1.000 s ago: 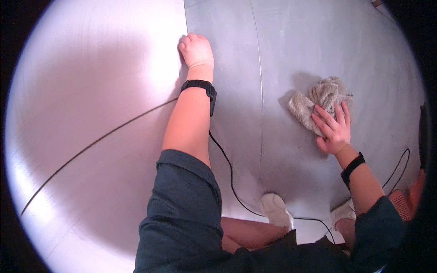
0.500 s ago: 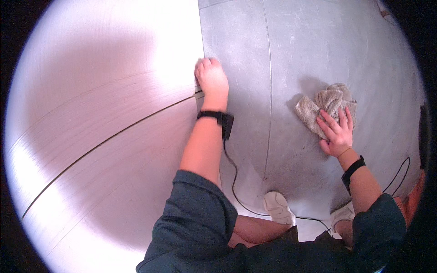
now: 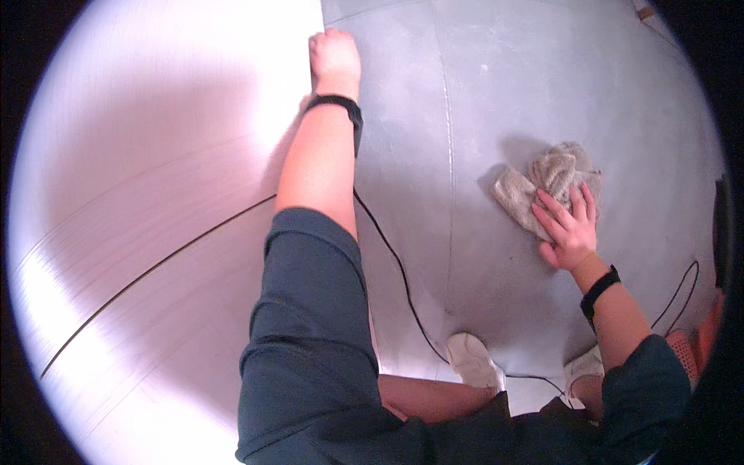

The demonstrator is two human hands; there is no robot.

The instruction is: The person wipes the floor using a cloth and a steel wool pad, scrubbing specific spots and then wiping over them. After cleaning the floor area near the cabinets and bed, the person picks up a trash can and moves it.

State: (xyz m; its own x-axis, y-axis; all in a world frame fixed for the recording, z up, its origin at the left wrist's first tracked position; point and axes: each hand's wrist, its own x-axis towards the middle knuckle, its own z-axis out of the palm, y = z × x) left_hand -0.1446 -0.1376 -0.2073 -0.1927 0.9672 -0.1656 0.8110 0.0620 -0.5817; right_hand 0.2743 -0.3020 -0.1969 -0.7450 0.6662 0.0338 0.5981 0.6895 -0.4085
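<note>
A: Crumpled grey-beige cloth rag (image 3: 552, 182) — position?

B: On the grey concrete floor (image 3: 480, 93), under and just beyond the fingertips of the right hand (image 3: 572, 229). Bunched into folds, with one flat corner sticking out to the hand's left. Casts a soft shadow on the floor on its far left side.

A: Right hand pose?

B: Palm down, fingers spread and extended, flat on the near edge of the rag. Pressing rather than gripping; no fingers curl around the cloth. Forearm comes up from the lower right; black wristband (image 3: 598, 287) just behind the hand, dark teal sleeve (image 3: 647, 380) further back.

A: Left hand?

B: Left hand (image 3: 335, 58) reaches far forward, arm nearly straight. Knuckles face the camera, fingers curled over the edge of the pale wood-grain panel (image 3: 155, 217), where panel and floor meet. Looks like a closed hold on that edge; fingertips hidden. Black watch band (image 3: 335, 105) sits right behind the hand.

A: Distance between hands?

B: Well apart. The rag lies to the right of the left arm and nearer the body than the left hand.

A: Other items?

B: Thin black cable (image 3: 395, 271) runs over the floor from beneath the left forearm toward the white shoes (image 3: 474, 360) at the bottom. Dark curved line crosses the panel to the left of the arm. No containers in view.
</note>
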